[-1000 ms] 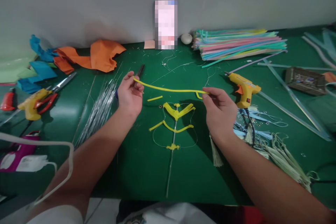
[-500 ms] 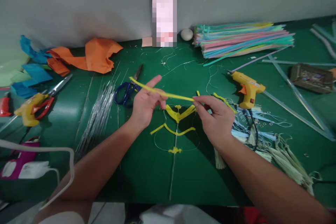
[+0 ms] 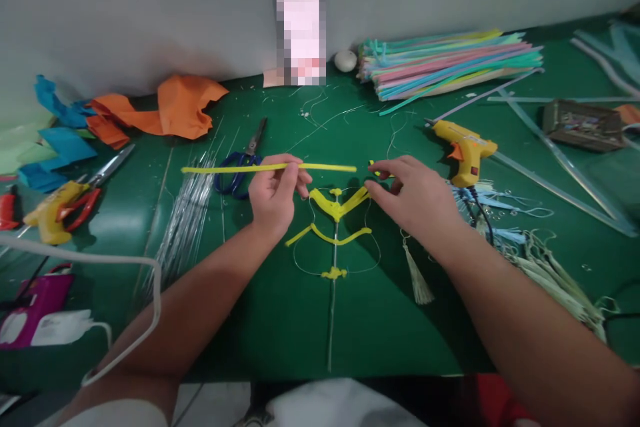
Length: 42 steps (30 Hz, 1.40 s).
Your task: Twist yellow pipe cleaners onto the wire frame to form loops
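Observation:
A straight yellow pipe cleaner (image 3: 215, 169) is pinched near its middle by my left hand (image 3: 275, 197), held level above the table. My right hand (image 3: 415, 197) is off the pipe cleaner's right end, thumb and forefinger apart. Short yellow pieces lie close behind the right fingertips, partly covered by them. Between the hands lies a thin wire frame with a straight stem (image 3: 331, 327). A yellow V-shaped piece (image 3: 337, 209) is at its top, a curved yellow strip (image 3: 341, 241) crosses it, and a small yellow knot (image 3: 334, 273) sits lower down.
Blue-handled scissors (image 3: 233, 173) and thin wires (image 3: 187, 213) lie left; a yellow glue gun (image 3: 465, 150) and tassels (image 3: 417, 277) lie right. Behind are a pipe cleaner bundle (image 3: 450, 63), a propped phone (image 3: 301, 30) and orange paper (image 3: 185, 107). A white cable (image 3: 159, 287) crosses my left forearm.
My right hand has let go of the pipe cleaner's right end and moved slightly away. The pipe cleaner has shifted left and turned level in my left hand. The view has shifted slightly.

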Each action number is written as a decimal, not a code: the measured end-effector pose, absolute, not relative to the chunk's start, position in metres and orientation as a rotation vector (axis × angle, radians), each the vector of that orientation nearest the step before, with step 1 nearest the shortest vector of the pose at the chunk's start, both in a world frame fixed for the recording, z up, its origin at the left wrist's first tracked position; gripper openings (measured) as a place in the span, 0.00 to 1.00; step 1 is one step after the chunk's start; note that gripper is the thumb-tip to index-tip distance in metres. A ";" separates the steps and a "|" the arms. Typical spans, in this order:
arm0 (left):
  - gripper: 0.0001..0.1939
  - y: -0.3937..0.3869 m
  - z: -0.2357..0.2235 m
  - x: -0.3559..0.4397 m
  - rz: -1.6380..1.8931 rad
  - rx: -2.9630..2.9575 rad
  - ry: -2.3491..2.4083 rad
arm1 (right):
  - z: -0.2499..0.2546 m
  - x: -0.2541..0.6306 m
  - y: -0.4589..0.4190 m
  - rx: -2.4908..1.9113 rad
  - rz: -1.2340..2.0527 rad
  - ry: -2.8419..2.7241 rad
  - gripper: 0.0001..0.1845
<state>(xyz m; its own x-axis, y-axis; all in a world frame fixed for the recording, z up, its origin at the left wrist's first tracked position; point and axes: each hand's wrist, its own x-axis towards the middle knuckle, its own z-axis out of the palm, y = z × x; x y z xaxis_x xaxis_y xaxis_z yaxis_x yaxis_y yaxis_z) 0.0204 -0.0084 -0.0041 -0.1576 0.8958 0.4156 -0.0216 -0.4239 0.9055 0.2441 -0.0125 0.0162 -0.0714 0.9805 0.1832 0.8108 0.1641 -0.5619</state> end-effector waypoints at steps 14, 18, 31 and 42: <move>0.08 0.001 -0.012 0.018 1.657 1.573 0.967 | 0.016 0.246 -0.007 -1.750 1.043 -1.818 0.09; 0.09 0.002 -0.011 0.017 1.706 1.649 0.999 | 0.007 0.247 -0.003 -1.464 1.411 -1.414 0.13; 0.09 0.010 -0.016 0.014 1.851 1.383 0.969 | 0.008 0.240 0.001 -1.170 1.648 -0.788 0.16; 0.09 0.010 -0.017 0.015 1.791 1.446 0.960 | 0.004 0.239 0.001 -1.174 1.615 -0.793 0.14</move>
<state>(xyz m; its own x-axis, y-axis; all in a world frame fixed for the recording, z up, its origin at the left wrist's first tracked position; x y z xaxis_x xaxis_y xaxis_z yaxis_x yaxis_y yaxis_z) 0.0149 0.0104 -0.0170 -0.1932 0.8344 0.5162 -0.0319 -0.5312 0.8466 0.2390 0.0012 0.0044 -0.0846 0.9416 -0.3260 -0.3179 -0.3356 -0.8868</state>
